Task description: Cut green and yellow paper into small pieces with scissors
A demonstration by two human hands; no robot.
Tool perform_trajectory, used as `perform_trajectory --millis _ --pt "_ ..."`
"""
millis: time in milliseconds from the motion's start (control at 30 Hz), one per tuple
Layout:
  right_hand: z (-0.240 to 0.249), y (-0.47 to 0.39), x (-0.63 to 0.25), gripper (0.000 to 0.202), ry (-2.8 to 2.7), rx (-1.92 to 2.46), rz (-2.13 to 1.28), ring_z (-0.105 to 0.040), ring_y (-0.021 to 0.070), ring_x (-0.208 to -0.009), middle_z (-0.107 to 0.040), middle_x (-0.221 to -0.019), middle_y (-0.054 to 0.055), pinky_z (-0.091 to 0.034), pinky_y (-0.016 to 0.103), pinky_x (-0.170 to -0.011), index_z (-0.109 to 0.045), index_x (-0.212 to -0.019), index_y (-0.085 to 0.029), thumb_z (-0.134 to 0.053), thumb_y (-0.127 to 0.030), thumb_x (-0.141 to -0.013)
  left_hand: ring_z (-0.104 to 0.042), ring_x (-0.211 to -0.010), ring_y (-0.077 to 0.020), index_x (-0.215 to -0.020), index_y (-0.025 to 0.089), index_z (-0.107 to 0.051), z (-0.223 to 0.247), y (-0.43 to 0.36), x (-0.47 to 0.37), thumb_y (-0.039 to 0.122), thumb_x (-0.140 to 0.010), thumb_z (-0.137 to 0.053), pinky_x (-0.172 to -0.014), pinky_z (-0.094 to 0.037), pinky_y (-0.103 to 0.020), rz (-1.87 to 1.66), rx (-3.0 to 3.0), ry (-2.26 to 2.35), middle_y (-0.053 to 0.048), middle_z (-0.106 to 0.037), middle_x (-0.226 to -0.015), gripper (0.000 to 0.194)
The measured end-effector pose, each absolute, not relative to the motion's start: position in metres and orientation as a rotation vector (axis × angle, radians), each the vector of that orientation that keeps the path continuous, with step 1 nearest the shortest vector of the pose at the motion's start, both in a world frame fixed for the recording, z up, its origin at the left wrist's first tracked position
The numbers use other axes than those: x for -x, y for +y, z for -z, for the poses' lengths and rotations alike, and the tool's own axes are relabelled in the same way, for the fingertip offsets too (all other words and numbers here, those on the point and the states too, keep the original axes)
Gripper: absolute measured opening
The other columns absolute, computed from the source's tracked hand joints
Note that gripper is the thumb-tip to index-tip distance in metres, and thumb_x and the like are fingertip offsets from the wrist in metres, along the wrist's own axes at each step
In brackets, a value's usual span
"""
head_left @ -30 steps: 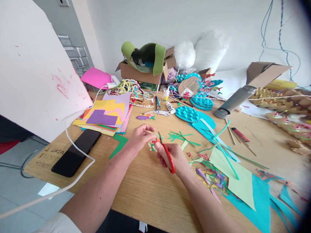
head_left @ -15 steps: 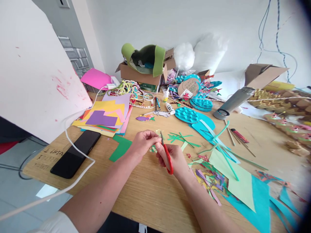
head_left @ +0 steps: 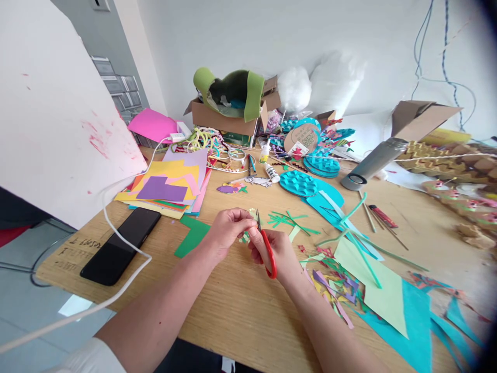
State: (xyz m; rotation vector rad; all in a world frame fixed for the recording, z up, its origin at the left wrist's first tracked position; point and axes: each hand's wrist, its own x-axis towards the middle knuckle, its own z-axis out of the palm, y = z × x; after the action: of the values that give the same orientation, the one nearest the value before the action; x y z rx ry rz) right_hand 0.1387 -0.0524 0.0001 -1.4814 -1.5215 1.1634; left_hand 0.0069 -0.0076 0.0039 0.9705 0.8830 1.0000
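Red-handled scissors [head_left: 269, 254] are in my right hand [head_left: 274, 251], with the fingers wrapped round the loops and the dark blades pointing away from me. My left hand [head_left: 235, 228] is closed in a pinch right beside the blades. A small piece of pale green paper [head_left: 253, 213] shows at its fingertips, mostly hidden by the fingers. Under the hands lie several tiny pale green paper bits [head_left: 244, 237]. Green paper strips [head_left: 289, 220] are scattered just beyond, and a green paper sheet [head_left: 192, 237] lies left of my left hand.
A black phone [head_left: 120, 247] and white cable [head_left: 128, 242] lie at the left, near stacked coloured paper [head_left: 163, 192]. Paper scraps [head_left: 337, 290] and turquoise sheets [head_left: 415, 311] cover the right. A metal flask [head_left: 375, 165], glue bottle [head_left: 272, 173] and paper fish [head_left: 231, 189] stand or lie farther back.
Almost nothing differs. Both hands stay together at the scissors, with only a very slight shift of the fingers and blades.
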Motion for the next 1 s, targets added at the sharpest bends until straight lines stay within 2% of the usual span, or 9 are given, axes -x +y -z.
perform_trajectory --millis 467,1000 --pt "-0.0011 -0.0531 -0.1383 0.06 -1.496 1.542 -1.199 -0.048 0.0115 -0.038 -0.053 -0.044 0.002 -0.035 0.021 -0.04 -0.052 -0.053 -0.016 -0.053 -0.071 -0.078 -0.039 -0.052 -0.0072 -0.058 0.015 -0.061 -0.0068 -0.0071 -0.0067 0.023 -0.057 -0.073 -0.049 -0.027 -0.023 -1.026 -0.924 0.91 0.004 -0.051 -0.057 0.015" --pt "-0.0038 -0.0522 -0.1394 0.06 -1.512 1.568 -1.208 -0.048 0.0108 -0.038 -0.055 -0.044 0.002 -0.035 0.02 -0.039 -0.05 -0.049 -0.016 -0.056 -0.068 -0.078 -0.04 -0.051 -0.0066 -0.06 0.014 -0.062 -0.0077 -0.0057 -0.0061 0.024 -0.055 -0.071 -0.047 -0.027 -0.021 -1.048 -0.924 0.938 0.003 -0.053 -0.059 0.014"
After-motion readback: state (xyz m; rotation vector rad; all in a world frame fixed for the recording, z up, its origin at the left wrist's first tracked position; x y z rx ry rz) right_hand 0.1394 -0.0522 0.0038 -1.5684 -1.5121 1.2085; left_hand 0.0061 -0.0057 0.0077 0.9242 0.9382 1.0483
